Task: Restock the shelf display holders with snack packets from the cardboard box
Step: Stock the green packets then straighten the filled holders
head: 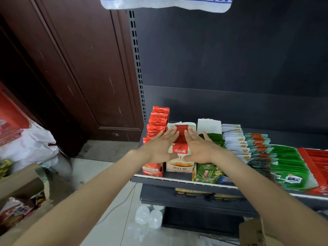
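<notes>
On the dark shelf (177,181) stands a beige display holder (179,167) filled with cream-and-red snack packets (181,137). My left hand (159,145) lies flat against the left side of that packet row, fingers straight. My right hand (199,148) presses flat on its right side, so the row sits between both palms. A red holder (153,170) with red packets (158,121) stands to the left. A green holder (206,174) with green packets stands to the right. A cardboard box (23,185) with snack bags sits at the lower left.
Further right on the shelf lie rows of white (234,137), teal (260,148), green (291,162) and red (316,160) packets. A brown wooden door (71,68) stands at the left. Plastic bottles (149,217) lie on the floor below. A second cardboard box (255,231) is at the lower right.
</notes>
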